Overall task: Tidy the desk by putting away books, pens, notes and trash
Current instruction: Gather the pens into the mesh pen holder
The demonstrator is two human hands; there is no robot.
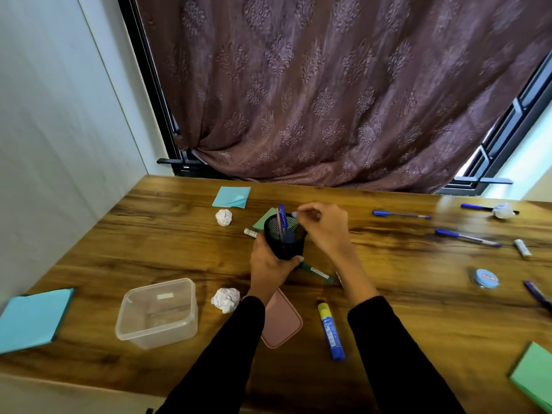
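- My left hand (268,264) is wrapped around the lower part of the black mesh pen cup (286,236), holding it upright over the wooden desk (418,309).
- My right hand (324,227) is at the cup's rim, fingers pinched together on something small with a pale blue tip; it is too blurred for me to say what it is.
- Blue pens (282,218) stand inside the cup, their caps poking above the rim just beside my right fingertips.
- A green marker (318,272) lies on the desk just under my left thumb, between my two wrists.
- A white-ended pen (250,232) lies just left of the cup, past my left knuckles, with a green note pad (264,218) behind it.
- Beyond that, a blue sticky-note pad (232,197) and a crumpled paper ball (224,217).
- Near my left forearm: another paper ball (226,299), a clear plastic box (158,313) and, partly under my sleeve, a pink lid (280,321).
- A glue stick (330,331) lies between my forearms, closer to the right one.
- Well to the right of my right hand: three blue pens (401,215) (467,238) (478,207), a third paper ball (503,210), a small white tube (522,248) and a round blue tin (485,278).
- A blue book (31,319) lies far left and a green pad (533,379) far right.
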